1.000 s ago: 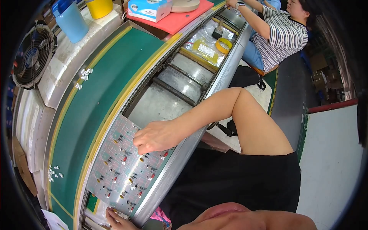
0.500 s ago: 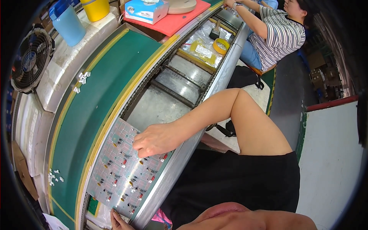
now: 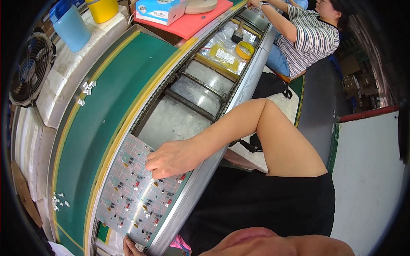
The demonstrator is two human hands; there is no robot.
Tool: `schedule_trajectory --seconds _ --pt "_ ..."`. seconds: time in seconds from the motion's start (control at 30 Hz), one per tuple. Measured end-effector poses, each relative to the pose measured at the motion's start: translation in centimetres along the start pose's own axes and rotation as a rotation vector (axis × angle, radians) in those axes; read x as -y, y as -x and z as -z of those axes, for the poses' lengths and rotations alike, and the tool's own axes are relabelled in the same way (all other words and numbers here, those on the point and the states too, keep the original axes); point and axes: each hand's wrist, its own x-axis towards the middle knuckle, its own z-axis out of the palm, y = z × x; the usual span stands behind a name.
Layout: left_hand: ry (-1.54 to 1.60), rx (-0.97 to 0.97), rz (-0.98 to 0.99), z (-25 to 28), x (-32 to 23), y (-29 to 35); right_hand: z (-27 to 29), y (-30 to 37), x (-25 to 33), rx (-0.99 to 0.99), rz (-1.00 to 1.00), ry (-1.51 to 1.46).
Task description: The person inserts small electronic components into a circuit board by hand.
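Observation:
A grey circuit board [image 3: 128, 179], dotted with several small red, black and yellow-brown parts, rests across the rails of the conveyor in front of me. My right hand [image 3: 173, 158] is over the board's far right portion, fingers curled and pinched close to its surface. Whatever is between those fingertips, if anything, is hidden. At the board's near corner my left hand [image 3: 132, 248] shows only in part, its fingertips closed at the edge of the board.
Left of the conveyor [image 3: 183, 100] runs a green work surface [image 3: 106, 102] with two clusters of small white pieces [image 3: 88, 88]. Farther along lie a yellow tape roll [image 3: 244, 50] and a brush [image 3: 237, 35]. A fan [image 3: 32, 68] stands left. A co-worker [image 3: 305, 36] sits at the far right.
The view has shifted slightly. My right hand stays over nearly the same place on the board, its fingers a little more curled. My left hand remains at the near corner.

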Motion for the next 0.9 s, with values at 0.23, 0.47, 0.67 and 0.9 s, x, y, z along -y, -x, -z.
schedule_trajectory --seconds 0.23,0.47,0.67,0.9 --pt "-0.011 0.014 0.003 -0.27 -0.19 -0.18 0.38 -0.02 0.19 0.007 0.007 0.017" --pt "-0.013 0.020 0.007 -0.39 0.12 -0.52 0.34 -0.08 0.10 -0.020 0.017 0.011" --pt "-0.009 0.016 0.012 -0.39 0.67 -0.45 0.31 -0.06 0.21 -0.028 0.018 0.012" --pt "-0.008 0.015 0.014 -0.37 0.69 -0.35 0.09 -0.01 0.17 -0.040 0.024 0.023"
